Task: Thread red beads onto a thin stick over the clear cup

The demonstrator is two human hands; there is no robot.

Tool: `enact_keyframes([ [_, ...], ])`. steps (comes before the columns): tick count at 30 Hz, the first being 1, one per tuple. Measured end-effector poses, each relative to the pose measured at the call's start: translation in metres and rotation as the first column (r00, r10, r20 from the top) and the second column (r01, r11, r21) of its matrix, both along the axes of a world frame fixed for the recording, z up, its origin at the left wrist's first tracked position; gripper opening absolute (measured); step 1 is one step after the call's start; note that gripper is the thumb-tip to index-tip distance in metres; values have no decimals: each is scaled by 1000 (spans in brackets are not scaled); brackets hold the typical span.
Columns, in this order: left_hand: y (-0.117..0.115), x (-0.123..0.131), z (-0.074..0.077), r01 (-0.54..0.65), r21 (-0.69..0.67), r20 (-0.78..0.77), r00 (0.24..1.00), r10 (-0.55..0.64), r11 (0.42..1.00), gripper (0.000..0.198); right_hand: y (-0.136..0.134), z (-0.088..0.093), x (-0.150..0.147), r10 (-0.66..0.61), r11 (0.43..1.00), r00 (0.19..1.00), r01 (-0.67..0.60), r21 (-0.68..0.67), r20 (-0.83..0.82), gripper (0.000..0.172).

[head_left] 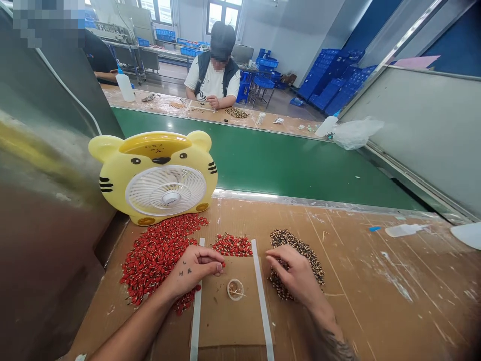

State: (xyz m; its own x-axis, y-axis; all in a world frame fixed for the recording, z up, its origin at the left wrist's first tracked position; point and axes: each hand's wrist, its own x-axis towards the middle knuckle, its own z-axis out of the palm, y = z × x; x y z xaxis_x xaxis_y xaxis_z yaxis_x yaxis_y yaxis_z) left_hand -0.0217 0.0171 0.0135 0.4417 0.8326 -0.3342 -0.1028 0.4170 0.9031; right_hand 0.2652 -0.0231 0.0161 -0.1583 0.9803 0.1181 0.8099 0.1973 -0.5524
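Note:
My left hand (197,268) pinches a small red bead-like piece (224,264) between thumb and forefinger, above the left edge of a cardboard sheet (233,326). Beneath and beside that wrist spreads a large heap of similar red pieces (150,255). My right hand (293,271) hovers over a pile of small black-and-tan pieces (310,255); its thumb and fingers are drawn together, and what they hold, if anything, is too small to name. Between the hands stands a little round cup (235,290) with a thin stick (237,293) across it. A smaller red group (233,245) lies behind the cup.
White tape strips (263,301) border the cardboard. A yellow tiger-faced fan (158,175) stands at the back left, against a green belt (263,160). A glue bottle (406,229) lies at right. Across the belt, a person (214,75) sits working; another's arm shows at left.

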Motion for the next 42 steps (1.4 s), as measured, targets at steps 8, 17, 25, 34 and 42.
enact_keyframes([
  [8,1,0,-2,11,7,26,1000,-11,1000,13,14,-6,28,84,995,924,-55,-89,374,17],
  [17,2,0,-1,11,33,38,999,-12,999,14,29,-6,15,92,991,906,-45,-122,413,22],
  [25,2,0,-6,4,29,76,997,-6,1000,15,27,-9,13,55,997,931,-32,-70,361,16],
  [34,2,1,-6,-18,55,47,999,16,998,13,31,0,11,69,998,980,-66,-19,186,15],
  [42,4,1,-6,-24,57,27,999,23,998,14,71,-1,-8,177,984,958,-168,-56,227,25],
])
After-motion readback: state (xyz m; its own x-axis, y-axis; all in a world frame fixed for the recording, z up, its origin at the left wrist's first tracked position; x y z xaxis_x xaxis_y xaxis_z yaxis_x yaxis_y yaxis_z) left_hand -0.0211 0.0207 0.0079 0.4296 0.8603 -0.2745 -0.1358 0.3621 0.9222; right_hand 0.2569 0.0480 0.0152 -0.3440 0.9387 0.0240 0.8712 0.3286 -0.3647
